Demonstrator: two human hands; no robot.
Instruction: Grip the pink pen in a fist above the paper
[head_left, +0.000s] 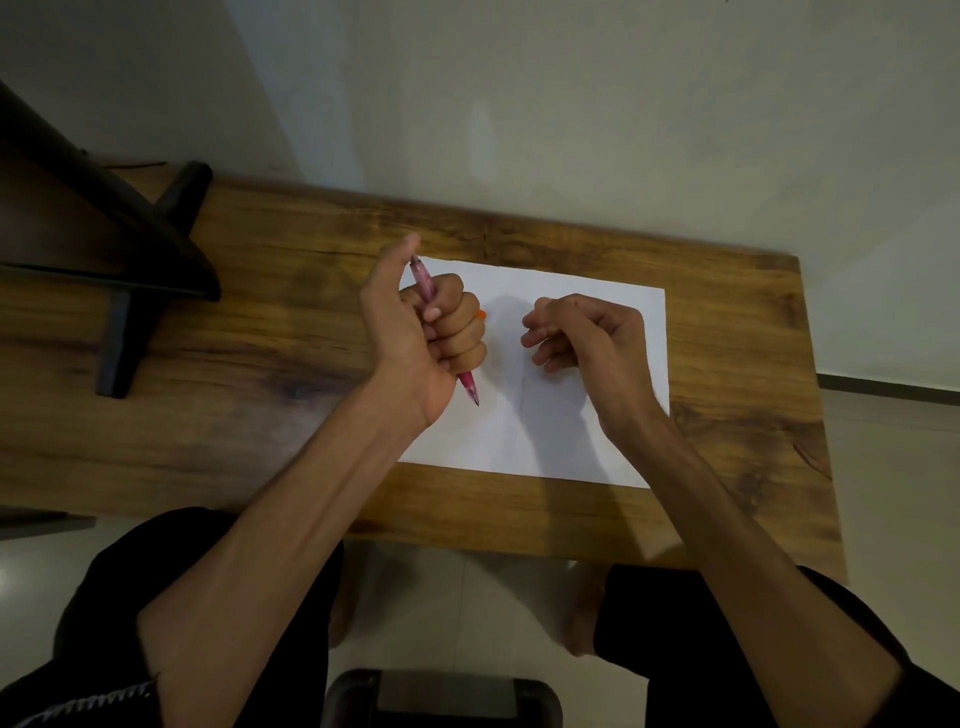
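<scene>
A pink pen (445, 332) is gripped in the fist of the left hand (423, 332), thumb raised, its tip pointed near over the left part of a white sheet of paper (545, 431). The right hand (584, 332) is held over the sheet, fingers loosely curled, nothing grasped. The sheet lies on a wooden table (260, 364).

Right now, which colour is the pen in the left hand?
Pink, translucent; the head view shows the pen gripped in the left hand.

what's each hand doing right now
left hand: grips a pink pen in its fist
right hand: fingers loosely curled, holding nothing
</scene>
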